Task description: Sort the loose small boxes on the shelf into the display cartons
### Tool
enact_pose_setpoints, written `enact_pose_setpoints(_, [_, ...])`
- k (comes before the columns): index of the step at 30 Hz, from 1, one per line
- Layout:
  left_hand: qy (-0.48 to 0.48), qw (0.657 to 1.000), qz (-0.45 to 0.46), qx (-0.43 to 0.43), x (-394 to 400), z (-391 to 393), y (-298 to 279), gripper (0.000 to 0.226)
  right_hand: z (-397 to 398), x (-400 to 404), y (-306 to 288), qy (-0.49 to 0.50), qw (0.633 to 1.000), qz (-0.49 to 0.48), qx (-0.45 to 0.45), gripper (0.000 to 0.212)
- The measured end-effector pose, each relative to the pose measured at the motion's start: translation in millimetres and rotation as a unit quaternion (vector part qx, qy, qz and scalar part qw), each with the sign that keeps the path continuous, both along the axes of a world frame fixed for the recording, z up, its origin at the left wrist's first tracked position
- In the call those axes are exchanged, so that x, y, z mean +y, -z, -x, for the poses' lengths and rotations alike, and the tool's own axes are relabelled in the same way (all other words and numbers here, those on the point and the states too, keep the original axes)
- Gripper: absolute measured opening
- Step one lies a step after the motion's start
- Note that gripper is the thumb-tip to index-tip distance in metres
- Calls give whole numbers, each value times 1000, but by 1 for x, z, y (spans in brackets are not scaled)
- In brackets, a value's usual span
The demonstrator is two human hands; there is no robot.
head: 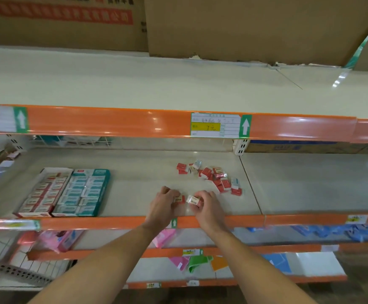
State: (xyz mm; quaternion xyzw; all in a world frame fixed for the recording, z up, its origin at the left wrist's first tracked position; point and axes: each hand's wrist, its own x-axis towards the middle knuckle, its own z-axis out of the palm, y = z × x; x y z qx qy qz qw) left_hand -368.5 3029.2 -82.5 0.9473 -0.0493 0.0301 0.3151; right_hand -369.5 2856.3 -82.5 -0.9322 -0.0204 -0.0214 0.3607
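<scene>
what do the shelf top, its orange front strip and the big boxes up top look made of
Shelf top: likely painted metal, cream, with a soft sheen.
Orange strip: looks like glossy plastic, given its sharp light glints.
Big boxes: brown corrugated cardboard, matte, with a torn, frayed bottom edge.

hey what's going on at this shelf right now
A person is sorting small boxes on a store shelf. Both hands are near the front edge: the left hand holds a red box, and the right hand holds a white box. A loose pile of mostly red boxes lies just behind and to the right of the hands. Two display cartons sit further left, side by side: a red carton and a teal carton, both already mostly filled.
</scene>
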Motion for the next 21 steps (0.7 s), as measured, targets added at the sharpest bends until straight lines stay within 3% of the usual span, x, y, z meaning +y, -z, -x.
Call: enact_pose_setpoints(21, [-60,996,-58,-13,198,21,-35,28,-12,201,-20,-76,997,12,-3,24])
